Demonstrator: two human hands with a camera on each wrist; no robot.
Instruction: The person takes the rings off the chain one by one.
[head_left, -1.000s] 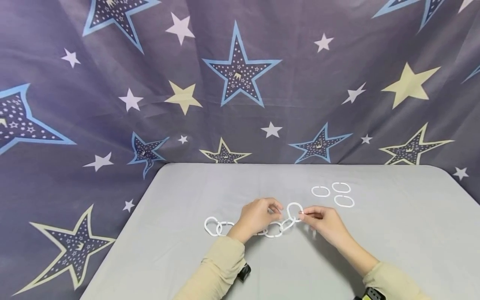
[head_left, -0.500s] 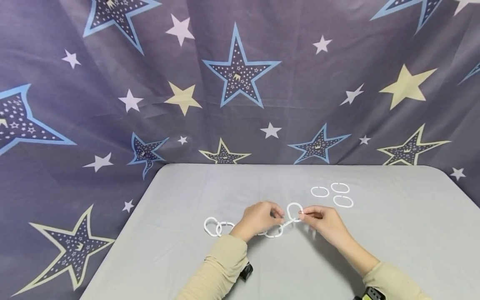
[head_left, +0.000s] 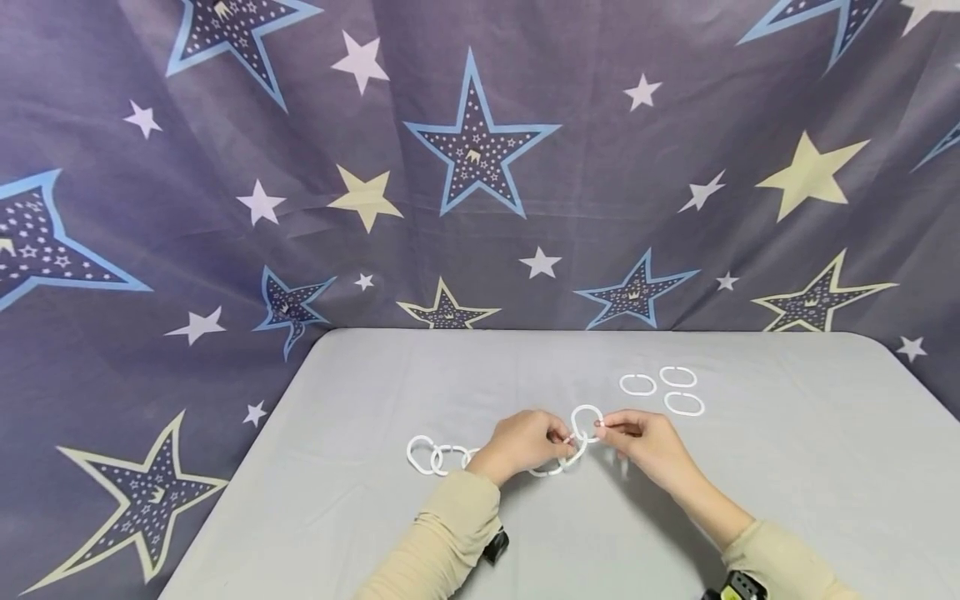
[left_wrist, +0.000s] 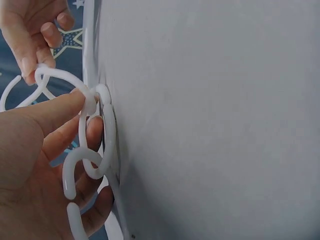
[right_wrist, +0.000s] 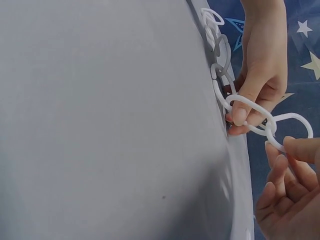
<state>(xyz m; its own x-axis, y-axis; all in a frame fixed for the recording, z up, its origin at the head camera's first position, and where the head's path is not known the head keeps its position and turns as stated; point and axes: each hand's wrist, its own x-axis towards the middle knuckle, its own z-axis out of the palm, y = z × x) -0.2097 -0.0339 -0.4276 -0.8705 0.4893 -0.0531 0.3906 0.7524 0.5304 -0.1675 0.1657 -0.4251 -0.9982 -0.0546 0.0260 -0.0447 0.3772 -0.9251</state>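
Note:
A chain of white plastic oval links (head_left: pixel 422 455) lies across the table, its middle hidden behind my left hand (head_left: pixel 528 442). Between thumb and fingers, that hand pinches the link second from the right end (left_wrist: pixel 65 75). The end link (head_left: pixel 587 422) is raised upright and hooked through it. My right hand (head_left: pixel 647 437) pinches this end link at its right side, with thumb and fingertips. In the right wrist view, the two joined links stretch between the left hand (right_wrist: pixel 262 80) and the right hand (right_wrist: pixel 292 195).
Three loose white links, one of them (head_left: pixel 638 384) at the left of the group, lie behind the right hand. The grey table (head_left: pixel 360 533) ends at the back against a dark curtain (head_left: pixel 480 250) printed with stars.
My left hand has shifted slightly right and now pinches the second link, which has turned. The right hand keeps its hold on the end link in nearly the same place.

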